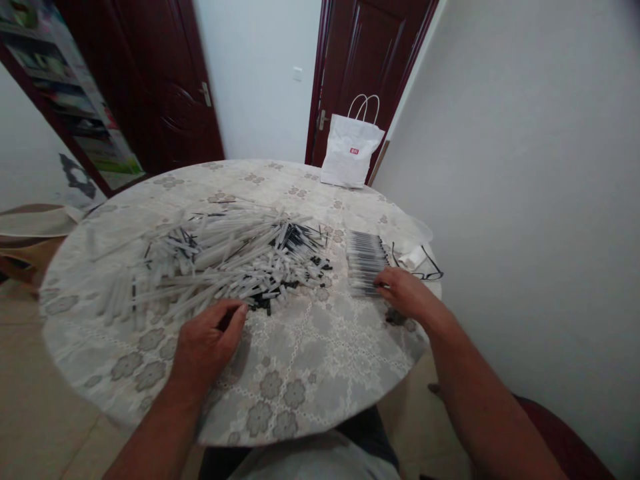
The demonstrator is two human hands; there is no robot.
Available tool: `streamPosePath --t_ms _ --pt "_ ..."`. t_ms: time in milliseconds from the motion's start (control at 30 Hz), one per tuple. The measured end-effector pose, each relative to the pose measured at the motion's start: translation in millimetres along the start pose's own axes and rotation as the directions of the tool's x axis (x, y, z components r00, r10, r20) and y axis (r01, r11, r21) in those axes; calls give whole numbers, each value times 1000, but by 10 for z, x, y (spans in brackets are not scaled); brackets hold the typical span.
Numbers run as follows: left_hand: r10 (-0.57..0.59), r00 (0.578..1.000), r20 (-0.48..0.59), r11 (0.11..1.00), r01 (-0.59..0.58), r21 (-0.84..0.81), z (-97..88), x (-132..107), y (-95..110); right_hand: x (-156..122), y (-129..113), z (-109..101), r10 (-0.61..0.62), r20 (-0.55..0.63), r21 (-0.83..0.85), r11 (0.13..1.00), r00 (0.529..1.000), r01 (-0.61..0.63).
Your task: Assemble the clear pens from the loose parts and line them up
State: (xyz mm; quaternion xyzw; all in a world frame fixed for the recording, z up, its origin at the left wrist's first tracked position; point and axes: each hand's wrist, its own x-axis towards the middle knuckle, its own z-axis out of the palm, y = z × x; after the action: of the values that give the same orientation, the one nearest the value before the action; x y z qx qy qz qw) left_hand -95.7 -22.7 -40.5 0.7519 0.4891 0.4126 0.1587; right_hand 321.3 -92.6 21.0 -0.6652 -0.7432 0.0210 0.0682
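Loose pen parts (235,260) lie heaped across the left and middle of the round table: long translucent tubes, thin dark-tipped refills and small black and whitish caps. My left hand (207,343) rests at the heap's near edge, fingers curled and thumb tip against the index finger; anything inside is hidden. To the right, pens (364,257) with clear barrels lie side by side in a neat row, dark ends to the right. At the row's near end, my right hand (407,293) is closed, its fingertips pinching the end of a pen.
Eyeglasses (430,272) and a white roll-like item (413,259) sit right of the row. A white paper bag (350,157) stands at the table's far edge. The patterned tablecloth (290,387) covers the table. A wall (540,167) rises on the right.
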Motion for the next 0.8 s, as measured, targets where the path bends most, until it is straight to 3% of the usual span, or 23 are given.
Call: streamPosePath --t_ms 167,500,800 --pt "28 999 -23 994 -26 110 30 -12 -14 -85 98 69 50 107 -81 996 993 -41" --pt "11 999 -34 990 -6 139 22 -7 -32 -44 -80 163 58 134 -103 994 989 -44" --pt "43 999 16 985 -46 167 -120 -153 -44 -71 -77 186 40 164 -134 991 986 -18"
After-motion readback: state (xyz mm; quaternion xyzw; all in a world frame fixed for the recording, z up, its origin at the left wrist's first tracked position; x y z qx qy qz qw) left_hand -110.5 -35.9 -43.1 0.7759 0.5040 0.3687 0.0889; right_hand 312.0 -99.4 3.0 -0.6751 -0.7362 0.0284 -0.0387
